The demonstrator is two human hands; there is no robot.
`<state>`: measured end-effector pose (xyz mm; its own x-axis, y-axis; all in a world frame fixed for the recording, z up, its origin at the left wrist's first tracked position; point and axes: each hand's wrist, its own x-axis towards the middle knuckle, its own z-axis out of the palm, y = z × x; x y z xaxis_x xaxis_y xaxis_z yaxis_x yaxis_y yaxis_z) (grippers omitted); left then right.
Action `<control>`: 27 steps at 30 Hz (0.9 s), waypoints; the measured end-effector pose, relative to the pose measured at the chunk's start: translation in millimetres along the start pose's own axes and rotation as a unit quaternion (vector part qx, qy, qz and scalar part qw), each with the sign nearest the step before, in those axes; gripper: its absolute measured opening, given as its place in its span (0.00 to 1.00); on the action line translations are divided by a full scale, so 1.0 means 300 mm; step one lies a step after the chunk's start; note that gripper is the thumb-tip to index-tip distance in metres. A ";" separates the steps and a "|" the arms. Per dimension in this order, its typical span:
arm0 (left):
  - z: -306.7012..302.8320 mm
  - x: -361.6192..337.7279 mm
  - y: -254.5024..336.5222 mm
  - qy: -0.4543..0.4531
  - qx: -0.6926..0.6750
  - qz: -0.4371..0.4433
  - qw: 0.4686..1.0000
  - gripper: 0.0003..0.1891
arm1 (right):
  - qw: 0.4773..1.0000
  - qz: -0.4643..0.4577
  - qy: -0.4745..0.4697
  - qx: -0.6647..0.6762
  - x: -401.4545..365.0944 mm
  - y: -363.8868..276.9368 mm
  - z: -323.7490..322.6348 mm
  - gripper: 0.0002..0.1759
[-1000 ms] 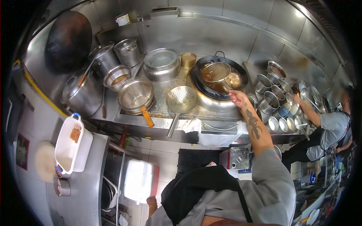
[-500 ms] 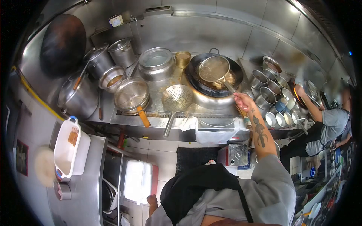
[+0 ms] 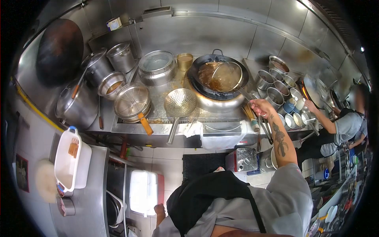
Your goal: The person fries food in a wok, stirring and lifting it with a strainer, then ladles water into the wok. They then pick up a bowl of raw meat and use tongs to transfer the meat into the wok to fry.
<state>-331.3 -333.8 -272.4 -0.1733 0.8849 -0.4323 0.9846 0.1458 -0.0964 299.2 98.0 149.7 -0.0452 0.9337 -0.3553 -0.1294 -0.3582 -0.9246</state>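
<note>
My right hand (image 3: 262, 107) is closed around the handle of a round mesh strainer (image 3: 227, 76). The strainer's bowl sits over the right part of a black wok (image 3: 200, 91), apparently at or in the brown liquid. Brown liquid and pieces of food (image 3: 207, 73) show to the left of the mesh; I cannot make out the kind of food. Low by my side hangs my left hand (image 3: 159, 209), fingers curled, with nothing visible in it. It is nearest to a white-lidded cooler box (image 3: 143, 193).
A perforated ladle (image 3: 180, 103) and a wood-handled strainer (image 3: 132, 98) rest on the stove to the left. Metal pots (image 3: 274, 98) crowd the right side. A co-worker (image 3: 335, 126) stands at the far right, near another wok. A white tub (image 3: 73, 162) sits on the left counter.
The mesh strainer has shifted right across the wok, uncovering the brown liquid on its left side. My right hand has moved along with it. My left hand stays low by my side.
</note>
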 end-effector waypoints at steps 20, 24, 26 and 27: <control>0.156 -0.041 -0.028 -0.016 -0.354 -0.229 0.907 0.16 | 0.970 0.048 -0.100 0.218 0.289 0.074 0.272 0.04; 0.096 -0.085 -0.058 0.081 -0.442 -0.223 0.865 0.15 | 0.969 0.034 -0.099 0.226 0.338 0.034 0.353 0.03; 0.049 -0.101 -0.084 0.122 -0.415 -0.153 0.888 0.15 | 0.981 -0.018 -0.064 0.180 0.310 -0.025 0.455 0.05; -0.003 -0.089 -0.102 0.131 -0.448 -0.149 0.871 0.15 | 0.984 -0.048 -0.057 0.159 0.304 -0.047 0.498 0.06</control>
<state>-356.7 -361.4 -257.0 -0.5291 0.8021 -0.2770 0.5384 0.5696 0.6210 148.8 188.9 150.9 -0.1252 0.9641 -0.2342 -0.4419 -0.2655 -0.8569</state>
